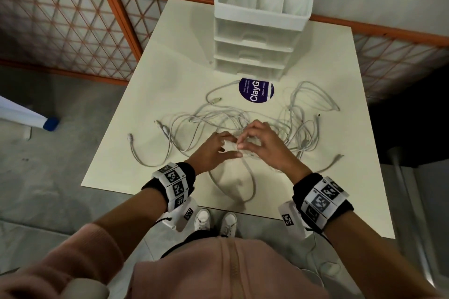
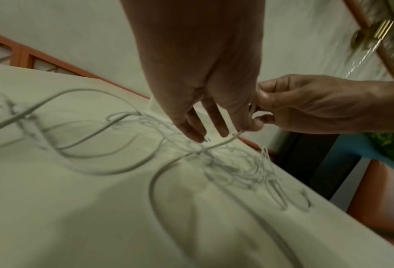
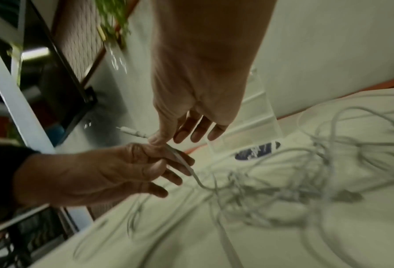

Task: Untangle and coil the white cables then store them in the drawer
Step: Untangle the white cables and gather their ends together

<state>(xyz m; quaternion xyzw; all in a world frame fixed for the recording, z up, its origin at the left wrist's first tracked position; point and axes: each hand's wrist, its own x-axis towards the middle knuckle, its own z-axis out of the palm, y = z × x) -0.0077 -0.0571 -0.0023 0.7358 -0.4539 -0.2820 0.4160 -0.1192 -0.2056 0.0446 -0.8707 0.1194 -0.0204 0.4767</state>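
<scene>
- Pink sleeves [image 1: 73, 262] and two wrists wrapped in black-and-white marker bands [image 1: 173, 185] sit closest to the head camera, above a pair of white shoes [image 1: 216, 221] on the floor.
- Both hands meet over the middle of the pale cream desk [image 1: 136, 153], above the tangled heap of thin white cables [image 1: 218, 119].
- Left hand [image 1: 213, 150]: its grip pinches a cable strand between thumb and forefinger, the other fingers extended.
- Right hand [image 1: 264, 143]: its grip pinches the same strand near its plug end [image 3: 131, 131], which sticks out past the fingertips; the remaining fingers are loose.
- From that pinch, the strand drops to the tangle directly under the hands, with loops spreading left, right and toward the near edge.
- Behind the cables stands a white plastic drawer unit [image 1: 257, 39], drawers closed, a round dark-blue sticker [image 1: 256, 91] at its foot.
</scene>
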